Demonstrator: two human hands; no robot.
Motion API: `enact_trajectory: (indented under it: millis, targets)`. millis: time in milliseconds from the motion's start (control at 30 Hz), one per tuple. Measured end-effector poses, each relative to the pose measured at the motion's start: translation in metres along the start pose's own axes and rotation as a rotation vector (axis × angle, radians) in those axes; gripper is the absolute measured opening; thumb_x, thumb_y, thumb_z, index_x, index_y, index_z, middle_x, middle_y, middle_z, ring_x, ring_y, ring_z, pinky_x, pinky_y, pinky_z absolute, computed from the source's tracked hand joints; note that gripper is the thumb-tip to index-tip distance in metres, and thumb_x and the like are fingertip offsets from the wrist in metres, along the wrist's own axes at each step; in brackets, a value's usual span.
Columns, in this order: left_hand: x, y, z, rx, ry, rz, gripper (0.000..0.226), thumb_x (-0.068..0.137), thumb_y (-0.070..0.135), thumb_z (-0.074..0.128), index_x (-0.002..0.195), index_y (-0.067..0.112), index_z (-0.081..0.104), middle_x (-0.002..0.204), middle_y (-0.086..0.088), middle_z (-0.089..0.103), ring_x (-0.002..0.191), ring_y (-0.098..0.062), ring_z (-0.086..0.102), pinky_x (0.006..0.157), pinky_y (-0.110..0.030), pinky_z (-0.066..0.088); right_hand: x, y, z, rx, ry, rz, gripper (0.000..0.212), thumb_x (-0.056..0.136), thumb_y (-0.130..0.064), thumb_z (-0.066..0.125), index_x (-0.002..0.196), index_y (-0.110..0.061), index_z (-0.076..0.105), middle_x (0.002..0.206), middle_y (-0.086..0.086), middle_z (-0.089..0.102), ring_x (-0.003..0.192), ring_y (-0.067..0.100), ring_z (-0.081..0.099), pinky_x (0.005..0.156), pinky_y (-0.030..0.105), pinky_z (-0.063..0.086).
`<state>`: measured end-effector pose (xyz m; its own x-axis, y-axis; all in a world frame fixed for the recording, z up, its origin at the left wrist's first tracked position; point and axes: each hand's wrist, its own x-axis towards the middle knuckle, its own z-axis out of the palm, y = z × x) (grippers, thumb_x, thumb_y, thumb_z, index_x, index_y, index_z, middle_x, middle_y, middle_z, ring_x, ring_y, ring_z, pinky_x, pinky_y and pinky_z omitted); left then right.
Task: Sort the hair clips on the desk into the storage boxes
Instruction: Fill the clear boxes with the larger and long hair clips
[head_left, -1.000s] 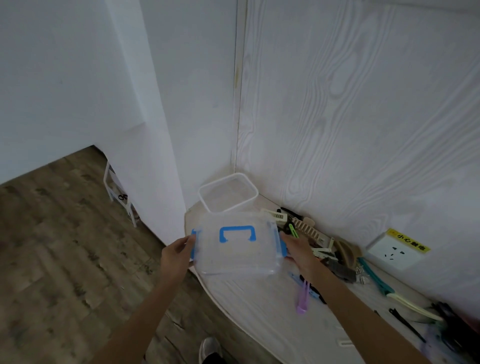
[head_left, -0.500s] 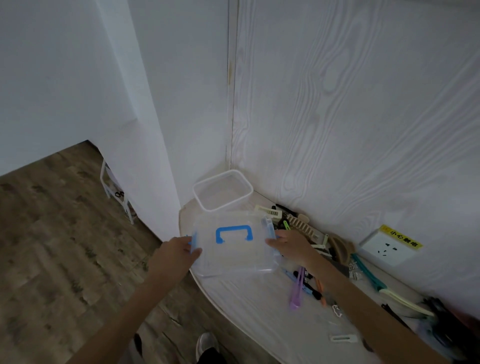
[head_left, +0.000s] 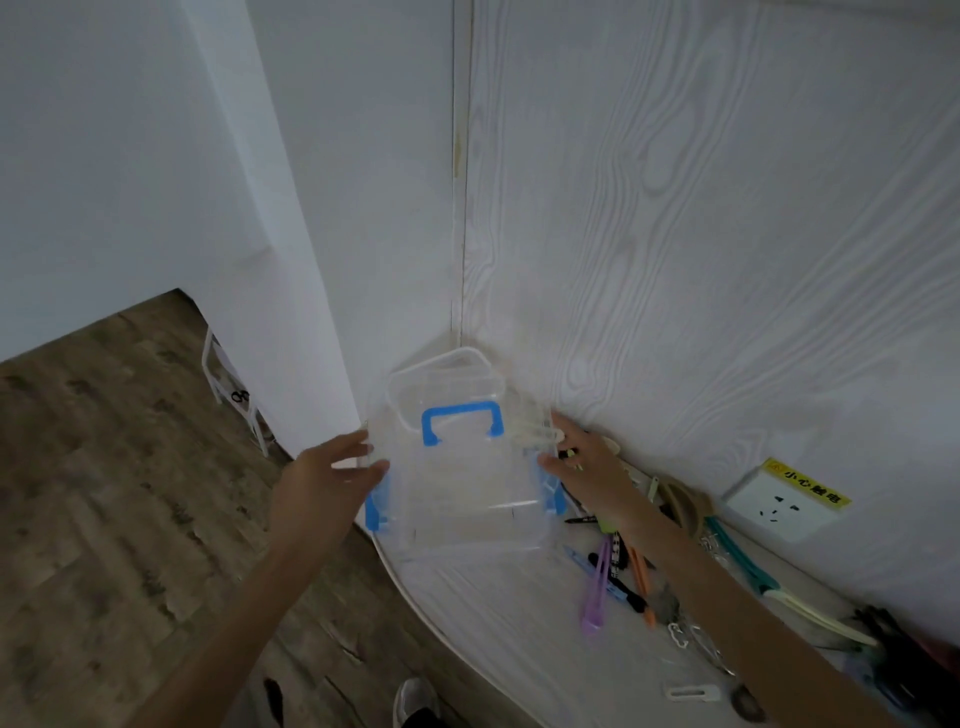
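Observation:
A clear storage box (head_left: 467, 512) with blue side latches stands near the desk's left end. Its clear lid (head_left: 462, 447), with a blue handle, is tilted up off the box towards the wall. My left hand (head_left: 327, 478) pinches the lid's left edge and my right hand (head_left: 587, 462) pinches its right edge. A second clear box (head_left: 441, 364), open and without a lid, stands behind in the corner. Hair clips lie scattered to the right: a purple one (head_left: 595, 592), an orange one (head_left: 641, 582), a white one (head_left: 693, 691) and a teal one (head_left: 737, 556).
The white desk (head_left: 493, 623) has a curved front edge and meets wood-grain wall panels at the back. A wall socket (head_left: 779, 504) with a yellow label sits low on the right. A white wire rack (head_left: 234, 395) stands on the wooden floor to the left.
The blue side latches have swung down and the lid has come up off the box, tilting towards the wall. Both hands have shifted from the latches to the lid's edges.

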<state>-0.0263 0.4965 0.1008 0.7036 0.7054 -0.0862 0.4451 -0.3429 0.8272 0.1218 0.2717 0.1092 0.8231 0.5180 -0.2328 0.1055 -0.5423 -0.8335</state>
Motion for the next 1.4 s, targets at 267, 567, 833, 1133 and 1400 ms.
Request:
enact_trajectory:
  millis: [267, 567, 833, 1133, 1400]
  targets:
    - [0.073, 0.026, 0.021, -0.123, 0.023, 0.088, 0.066, 0.087, 0.006, 0.061, 0.145, 0.017, 0.031, 0.144, -0.003, 0.044, 0.129, -0.023, 0.046, 0.110, -0.036, 0.035, 0.103, -0.032, 0.007, 0.273, 0.130, 0.105, 0.054, 0.088, -0.002, 0.054, 0.136, -0.014, 0.036, 0.124, 0.007, 0.054, 0.094, 0.016, 0.052, 0.065, 0.014, 0.042]
    - [0.106, 0.001, 0.038, -0.123, -0.049, -0.093, 0.065, 0.090, 0.007, 0.057, 0.146, 0.019, 0.026, 0.136, -0.013, 0.043, 0.116, -0.030, 0.053, 0.100, -0.046, 0.045, 0.146, -0.020, 0.027, 0.305, -0.038, 0.161, 0.056, 0.091, 0.008, 0.041, 0.143, -0.007, 0.029, 0.150, 0.009, 0.032, 0.136, 0.024, 0.035, 0.107, 0.029, 0.033]
    - [0.070, -0.004, 0.042, -0.119, -0.027, -0.054, 0.062, 0.085, 0.012, 0.066, 0.139, 0.014, 0.035, 0.137, -0.007, 0.045, 0.122, -0.025, 0.048, 0.101, -0.045, 0.045, 0.120, 0.002, -0.022, 0.222, -0.115, 0.171, 0.036, 0.092, -0.001, 0.049, 0.126, -0.009, 0.054, 0.123, 0.006, 0.055, 0.110, 0.019, 0.054, 0.080, 0.016, 0.047]
    - [0.033, -0.017, 0.074, 0.249, -0.270, 0.055, 0.067, 0.086, 0.027, 0.064, 0.142, 0.016, 0.029, 0.145, -0.005, 0.035, 0.120, -0.025, 0.051, 0.097, -0.038, 0.046, 0.059, 0.081, -0.035, -0.423, -0.241, 0.282, 0.023, 0.085, -0.017, 0.059, 0.067, -0.021, 0.045, 0.068, -0.002, 0.050, 0.066, 0.017, 0.056, 0.055, 0.012, 0.035]
    - [0.039, -0.012, 0.074, 0.376, -0.303, 0.169, 0.049, 0.089, 0.013, 0.059, 0.134, 0.024, 0.044, 0.143, -0.002, 0.036, 0.104, -0.017, 0.056, 0.092, -0.036, 0.053, 0.027, 0.107, -0.011, -0.593, 0.016, 0.158, 0.043, 0.093, -0.024, 0.050, 0.135, -0.022, 0.043, 0.123, 0.006, 0.059, 0.111, 0.022, 0.057, 0.089, 0.028, 0.044]
